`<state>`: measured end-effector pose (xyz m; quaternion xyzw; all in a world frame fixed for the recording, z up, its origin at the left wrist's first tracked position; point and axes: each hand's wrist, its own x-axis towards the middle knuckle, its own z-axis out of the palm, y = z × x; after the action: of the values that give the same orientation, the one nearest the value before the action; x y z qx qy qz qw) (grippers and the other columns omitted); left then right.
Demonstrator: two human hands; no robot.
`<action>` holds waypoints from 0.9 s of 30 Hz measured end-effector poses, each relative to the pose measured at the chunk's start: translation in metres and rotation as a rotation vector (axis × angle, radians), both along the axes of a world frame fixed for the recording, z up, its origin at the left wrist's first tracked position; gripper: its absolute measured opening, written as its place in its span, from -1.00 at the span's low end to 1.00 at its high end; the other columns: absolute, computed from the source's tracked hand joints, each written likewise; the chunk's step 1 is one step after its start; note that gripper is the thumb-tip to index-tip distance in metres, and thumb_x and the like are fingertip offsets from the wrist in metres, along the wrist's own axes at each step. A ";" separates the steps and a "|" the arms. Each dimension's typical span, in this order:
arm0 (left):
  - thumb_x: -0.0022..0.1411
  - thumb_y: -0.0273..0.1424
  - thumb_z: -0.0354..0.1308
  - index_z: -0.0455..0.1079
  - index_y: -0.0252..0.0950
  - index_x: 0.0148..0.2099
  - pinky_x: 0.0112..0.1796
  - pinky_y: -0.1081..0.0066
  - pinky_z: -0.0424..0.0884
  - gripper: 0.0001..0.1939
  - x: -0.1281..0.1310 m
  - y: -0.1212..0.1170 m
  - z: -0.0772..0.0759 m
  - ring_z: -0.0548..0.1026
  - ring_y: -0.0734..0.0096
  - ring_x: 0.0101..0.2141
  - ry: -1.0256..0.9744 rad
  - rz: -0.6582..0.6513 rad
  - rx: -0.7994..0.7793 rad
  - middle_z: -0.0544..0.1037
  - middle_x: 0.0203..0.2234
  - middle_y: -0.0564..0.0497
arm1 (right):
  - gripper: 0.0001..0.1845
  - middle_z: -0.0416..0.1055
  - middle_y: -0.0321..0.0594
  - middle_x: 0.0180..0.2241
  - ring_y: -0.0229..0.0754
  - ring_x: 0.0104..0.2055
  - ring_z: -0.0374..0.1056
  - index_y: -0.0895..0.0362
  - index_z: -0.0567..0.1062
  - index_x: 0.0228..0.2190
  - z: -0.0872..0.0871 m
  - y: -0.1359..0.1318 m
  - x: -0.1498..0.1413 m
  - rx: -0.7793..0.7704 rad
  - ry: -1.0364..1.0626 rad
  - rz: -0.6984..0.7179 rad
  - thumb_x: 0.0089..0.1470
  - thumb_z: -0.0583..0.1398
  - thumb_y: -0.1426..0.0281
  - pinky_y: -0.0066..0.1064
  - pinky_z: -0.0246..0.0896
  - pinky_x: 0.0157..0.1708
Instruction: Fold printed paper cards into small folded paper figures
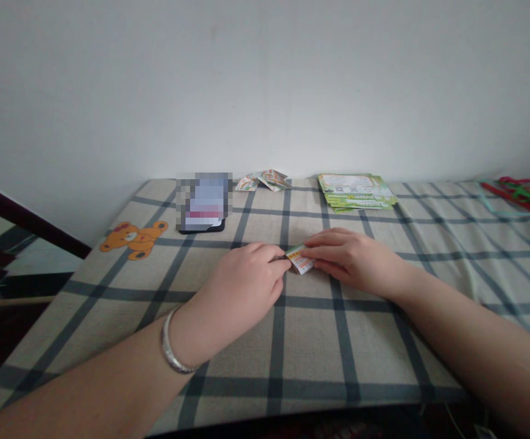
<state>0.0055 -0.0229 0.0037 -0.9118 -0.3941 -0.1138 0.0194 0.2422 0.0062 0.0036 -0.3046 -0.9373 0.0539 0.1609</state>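
Forearms nearest: left forearm [109,378] with a silver-toned bangle [172,347] at the wrist, right forearm [475,329] bare. Both reach in over the surface [235,347], which is covered by a beige cloth with dark grey-blue checks.

Left hand [253,277] pinches the left corner of a small folded leaflet [300,262]; right hand [354,259] has its fingers closed over the other end. Both grips narrow. Leaflet sits between them, about mid-surface, tilted, printed face partly showing.

Step in hand, my read: working a fold into the leaflet. Next move calls for edges lined up, light fingertip pressure along the crease; thin paper could slip or skew.

Further out: cartoon bear [134,239] flat on the cloth at left, then a phone [205,204], screen pixelated. Beyond the hands, folded paper pieces [265,180] near the wall [265,85]; right of those, a loose stack of green-and-white leaflets [356,190]. Far right, tangled red and green cords [525,195].

Text: leaflet has orange and yellow print bands, stack has dense print, too small to read. No brand legible.
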 end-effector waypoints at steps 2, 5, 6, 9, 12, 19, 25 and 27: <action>0.29 -0.50 -0.01 0.47 -0.22 -0.06 -0.13 0.16 0.45 -0.72 -0.001 0.000 -0.001 0.46 0.22 -0.15 -0.009 0.022 0.002 0.51 -0.18 -0.03 | -0.67 0.47 -0.14 -0.03 -0.14 -0.02 0.37 0.10 0.49 0.00 -0.001 0.000 -0.001 0.018 -0.010 -0.002 0.26 0.08 0.35 -0.25 0.30 0.01; 0.28 -0.49 0.00 0.47 -0.22 -0.09 -0.12 0.15 0.45 -0.74 0.000 -0.001 -0.002 0.46 0.21 -0.14 -0.031 0.046 0.003 0.51 -0.16 -0.02 | -0.66 0.45 -0.13 0.00 -0.11 0.00 0.36 0.11 0.48 0.01 -0.002 -0.001 -0.003 0.047 -0.032 -0.007 0.25 0.08 0.37 -0.23 0.30 0.02; 0.28 -0.48 0.00 0.47 -0.24 -0.09 -0.12 0.15 0.45 -0.75 0.000 -0.001 -0.002 0.47 0.21 -0.14 -0.042 0.059 0.000 0.52 -0.17 -0.02 | -0.66 0.44 -0.12 0.01 -0.10 0.01 0.35 0.11 0.48 0.01 -0.002 -0.001 -0.003 0.054 -0.041 -0.012 0.25 0.08 0.38 -0.22 0.30 0.02; 0.27 -0.48 0.00 0.45 -0.32 -0.16 -0.17 0.15 0.46 -0.79 0.002 -0.002 -0.001 0.48 0.20 -0.20 -0.041 0.139 0.009 0.53 -0.26 -0.06 | -0.66 0.43 -0.12 0.03 -0.09 0.02 0.35 0.11 0.47 0.02 -0.002 -0.001 -0.003 0.058 -0.062 -0.023 0.25 0.07 0.39 -0.22 0.29 0.03; 0.26 -0.48 0.00 0.43 -0.35 -0.15 -0.21 0.14 0.46 -0.80 0.003 -0.001 0.000 0.48 0.16 -0.23 -0.013 0.195 0.037 0.52 -0.30 -0.09 | -0.65 0.43 -0.12 0.04 -0.09 0.03 0.34 0.12 0.47 0.03 -0.003 -0.001 -0.003 0.062 -0.072 -0.020 0.26 0.06 0.38 -0.22 0.28 0.05; 0.29 -0.46 -0.01 0.44 -0.20 -0.03 -0.14 0.16 0.44 -0.73 0.001 0.001 -0.001 0.46 0.22 -0.16 -0.012 0.109 0.027 0.52 -0.20 -0.01 | -0.64 0.43 -0.14 0.04 -0.10 0.02 0.35 0.08 0.46 0.04 -0.003 0.000 -0.004 0.075 -0.056 -0.017 0.27 0.05 0.37 -0.22 0.28 0.05; 0.30 -0.45 0.01 0.44 -0.27 -0.02 -0.03 0.14 0.40 -0.74 0.001 0.003 -0.002 0.41 0.20 -0.07 -0.006 0.031 0.028 0.51 -0.09 -0.02 | -0.66 0.43 -0.14 0.03 -0.12 0.01 0.36 0.08 0.48 0.02 -0.005 -0.001 -0.003 0.070 -0.048 -0.026 0.25 0.07 0.38 -0.24 0.28 0.04; 0.30 -0.47 0.02 0.43 -0.30 -0.01 -0.01 0.14 0.39 -0.74 0.001 0.003 -0.002 0.40 0.21 -0.05 -0.011 -0.002 0.034 0.51 -0.07 -0.03 | -0.66 0.43 -0.14 0.03 -0.12 0.00 0.36 0.08 0.48 0.01 -0.004 -0.001 -0.003 0.058 -0.046 -0.030 0.26 0.07 0.38 -0.25 0.28 0.03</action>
<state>0.0069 -0.0197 0.0017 -0.9110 -0.3915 -0.1256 0.0327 0.2388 0.0049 -0.0006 -0.3151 -0.9371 0.0173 0.1488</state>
